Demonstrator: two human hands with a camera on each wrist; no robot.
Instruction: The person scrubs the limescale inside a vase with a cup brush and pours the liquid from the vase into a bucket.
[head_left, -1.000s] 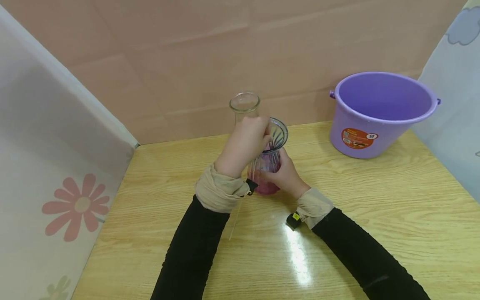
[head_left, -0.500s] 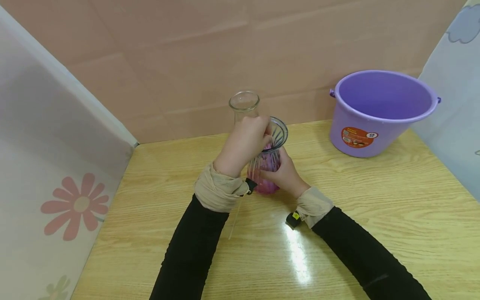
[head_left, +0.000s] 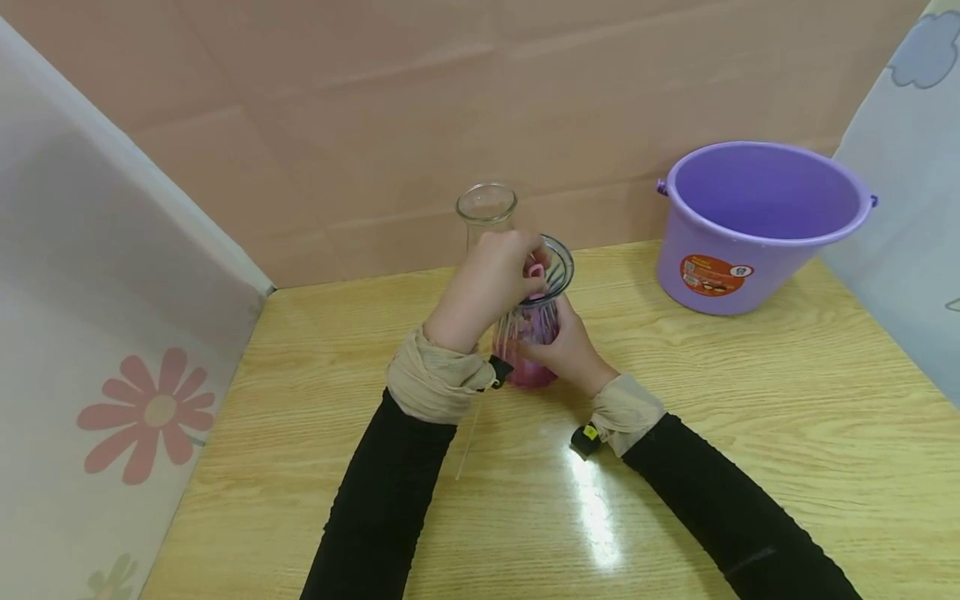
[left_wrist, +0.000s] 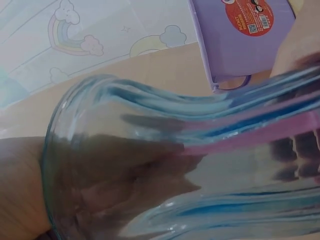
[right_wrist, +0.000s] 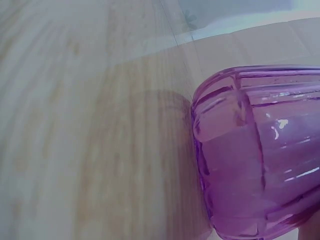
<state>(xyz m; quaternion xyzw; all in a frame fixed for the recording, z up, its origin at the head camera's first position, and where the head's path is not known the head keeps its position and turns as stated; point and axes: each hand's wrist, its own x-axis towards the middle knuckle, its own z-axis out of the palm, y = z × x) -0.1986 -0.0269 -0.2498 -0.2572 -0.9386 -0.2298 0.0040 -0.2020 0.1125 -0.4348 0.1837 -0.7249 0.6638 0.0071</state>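
Note:
A ribbed glass vase (head_left: 527,329), blue-tinted at its flared rim and pink-purple toward the base, stands upright on the table. My right hand (head_left: 566,354) grips it low on its body. Over the rim, my left hand (head_left: 495,279) pinches a slim pink handle with a looped end (head_left: 536,272), its fingers partly inside the mouth. Through the glass in the left wrist view, a pink shaft (left_wrist: 250,135) runs down the vase; its far end cannot be made out. The right wrist view shows the purple base (right_wrist: 230,170) against the tabletop.
A taller clear glass vase (head_left: 487,202) stands just behind my left hand, mostly hidden. To the back right is a purple bucket (head_left: 738,275) with a red label. A pinkish cloth backs the wooden table (head_left: 337,358), and printed panels flank both sides.
My left hand has barely shifted, and the handle's pink loop now shows between its fingers. The vase and my right hand hold nearly the same place.

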